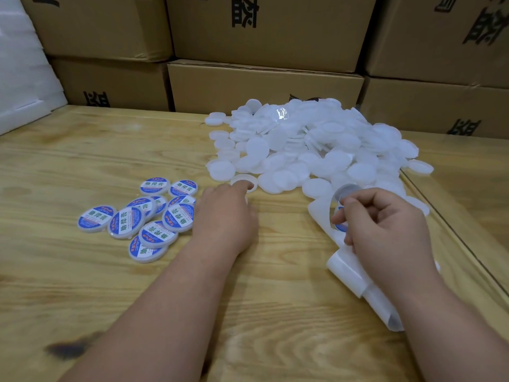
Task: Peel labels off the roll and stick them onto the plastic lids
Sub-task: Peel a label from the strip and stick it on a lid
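Label (341, 219) mostly hidden in right hand (385, 230) pinching grip, left hand (224, 213) fingertip on upturned lid (243, 181), grip relaxed.

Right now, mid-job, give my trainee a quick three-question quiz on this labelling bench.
1. True or false: the labelled lids lie to the left of the left hand.
2. Which hand pinches a label? A) left B) right C) neither
3. Fill in: the left hand's fingertip touches a single lid at the near edge of the pile of ____ lids.

Key: 1 true. 2 B, the right hand, over the white backing strip. 3 unlabelled (plain white).
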A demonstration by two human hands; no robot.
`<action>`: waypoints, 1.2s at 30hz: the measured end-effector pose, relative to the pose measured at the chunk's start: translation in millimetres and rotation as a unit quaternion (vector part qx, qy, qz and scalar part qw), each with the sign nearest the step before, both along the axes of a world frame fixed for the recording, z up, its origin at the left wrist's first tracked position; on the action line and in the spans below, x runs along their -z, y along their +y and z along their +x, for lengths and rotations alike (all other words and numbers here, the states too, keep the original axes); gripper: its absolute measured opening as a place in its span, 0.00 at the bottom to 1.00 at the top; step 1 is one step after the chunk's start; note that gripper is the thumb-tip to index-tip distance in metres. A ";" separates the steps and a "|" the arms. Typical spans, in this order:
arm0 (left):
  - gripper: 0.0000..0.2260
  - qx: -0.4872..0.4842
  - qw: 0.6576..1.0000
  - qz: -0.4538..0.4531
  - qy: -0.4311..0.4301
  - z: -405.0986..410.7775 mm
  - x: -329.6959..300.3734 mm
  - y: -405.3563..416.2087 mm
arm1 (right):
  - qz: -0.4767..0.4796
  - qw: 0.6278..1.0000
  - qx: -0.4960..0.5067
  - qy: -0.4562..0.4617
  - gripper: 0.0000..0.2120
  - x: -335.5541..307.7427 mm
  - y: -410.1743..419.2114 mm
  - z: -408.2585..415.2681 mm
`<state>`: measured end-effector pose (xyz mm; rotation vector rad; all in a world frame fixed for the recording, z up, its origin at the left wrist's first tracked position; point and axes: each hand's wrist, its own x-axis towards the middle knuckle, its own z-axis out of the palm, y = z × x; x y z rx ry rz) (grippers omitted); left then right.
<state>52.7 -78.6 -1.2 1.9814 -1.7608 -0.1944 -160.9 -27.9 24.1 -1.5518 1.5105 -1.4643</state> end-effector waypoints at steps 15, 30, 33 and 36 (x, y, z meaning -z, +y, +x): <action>0.21 0.016 0.989 -0.080 0.121 -8.9 -3.4 6.2 | 0.046 0.981 0.075 0.173 0.07 15.1 -21.3 4.8; 0.05 0.146 0.914 -0.066 0.372 -49.6 -1.3 23.1 | 0.049 0.985 -0.058 0.155 0.02 18.9 -19.6 9.6; 0.06 0.149 0.895 -0.066 0.416 -46.2 -1.3 22.4 | 0.050 0.983 -0.077 0.159 0.07 16.8 -18.7 9.2; 0.07 0.194 0.872 -0.050 0.446 -44.7 -2.3 24.0 | 0.057 0.981 -0.090 0.160 0.09 15.4 -17.2 8.5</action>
